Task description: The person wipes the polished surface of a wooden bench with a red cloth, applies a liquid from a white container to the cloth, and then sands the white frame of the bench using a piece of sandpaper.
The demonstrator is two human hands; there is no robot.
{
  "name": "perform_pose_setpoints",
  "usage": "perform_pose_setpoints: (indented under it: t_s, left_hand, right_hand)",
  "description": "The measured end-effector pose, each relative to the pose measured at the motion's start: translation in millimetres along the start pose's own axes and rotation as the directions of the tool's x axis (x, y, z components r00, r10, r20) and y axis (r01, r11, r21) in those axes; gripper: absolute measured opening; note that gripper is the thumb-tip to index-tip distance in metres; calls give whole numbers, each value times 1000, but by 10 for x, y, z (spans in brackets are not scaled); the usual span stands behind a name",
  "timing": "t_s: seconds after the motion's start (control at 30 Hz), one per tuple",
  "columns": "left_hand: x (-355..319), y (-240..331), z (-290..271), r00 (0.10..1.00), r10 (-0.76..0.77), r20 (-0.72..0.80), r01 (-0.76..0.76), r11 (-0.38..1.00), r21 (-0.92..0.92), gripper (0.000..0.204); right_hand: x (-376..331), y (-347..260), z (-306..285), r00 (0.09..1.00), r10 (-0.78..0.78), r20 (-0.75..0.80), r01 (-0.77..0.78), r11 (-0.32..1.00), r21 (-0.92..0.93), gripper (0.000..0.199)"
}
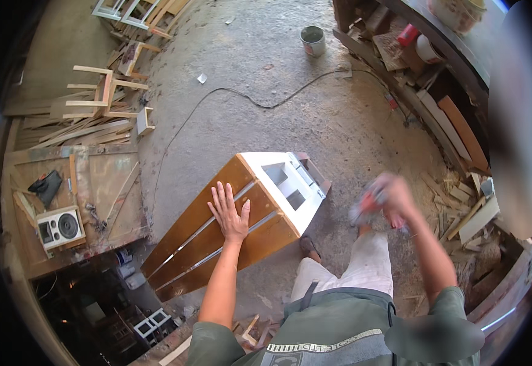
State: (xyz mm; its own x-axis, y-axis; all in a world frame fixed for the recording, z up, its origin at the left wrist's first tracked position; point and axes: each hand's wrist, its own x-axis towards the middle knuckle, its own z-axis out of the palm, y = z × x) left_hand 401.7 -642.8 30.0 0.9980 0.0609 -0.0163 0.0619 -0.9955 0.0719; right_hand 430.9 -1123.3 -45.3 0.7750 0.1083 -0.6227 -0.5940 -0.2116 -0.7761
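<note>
A long wooden piece of furniture (205, 226), like a small cabinet, stands in front of me to the left. Its brown side has two pale strips along it, and its white end has openings. My left hand (228, 213) lies flat on the brown side near the white end, fingers spread. Off to the right, apart from the cabinet, my right hand (394, 194) is smeared by motion. It grips a red-and-grey object (366, 206), too blurred to name.
Behind on the concrete floor stands a grey bucket (313, 41), with a dark cable (229, 89) snaking nearby. Small chairs (103, 91) and timber lie at left, beside a workbench (113, 201) with a speaker (61, 227). Wood scraps (461, 195) and a cluttered shelf (430, 110) line the right.
</note>
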Motion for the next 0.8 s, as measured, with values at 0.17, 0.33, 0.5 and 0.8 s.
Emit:
perform_pose_setpoints:
  t_s: [0.17, 0.33, 0.5, 0.8]
  left_hand:
    - [5, 1, -92, 1000, -11, -3, 11, 1000, -12, 78]
    - [202, 140, 133, 1000, 28, -12, -29, 998, -61, 78]
    - [228, 145, 109, 1000, 16, 4, -16, 999, -50, 77]
    - [59, 104, 35, 1000, -5, -11, 4, 999, -49, 74]
  right_hand:
    - [-190, -2281, -1914, 360, -780, -512, 644, 605, -468, 18]
    - [569, -2424, -2345, 259, -877, -404, 320, 473, -821, 21]
    - [1154, -15, -381, 892, -453, 6, 292, 566, -771, 31]
    - [484, 286, 356, 959, -64, 276, 258, 603, -755, 34]
